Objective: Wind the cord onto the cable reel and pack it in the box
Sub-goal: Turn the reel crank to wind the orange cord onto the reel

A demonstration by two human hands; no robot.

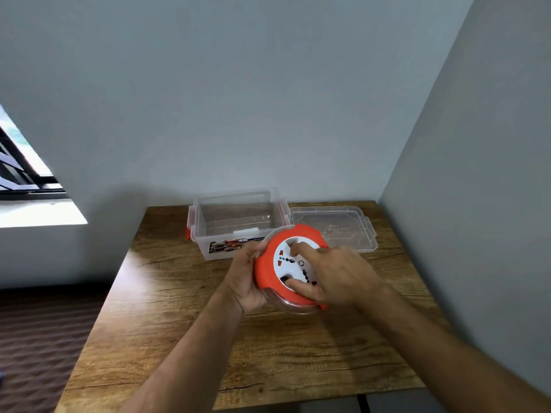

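The cable reel (pixel 265 271) is a round orange case with a white socket face, held tilted above the middle of the wooden table (pixel 185 338). My left hand (pixel 246 275) grips its left rim from behind. My right hand (pixel 334 275) lies across the white face, fingertips pressed into its recesses. No loose cord shows. Behind the reel stands the clear plastic box (pixel 238 222), open and empty, with orange latches.
The box's clear lid (pixel 337 228) lies flat on the table to the right of the box. Grey walls close the table at the back and right. A window (pixel 21 171) is at the far left, above brown flooring.
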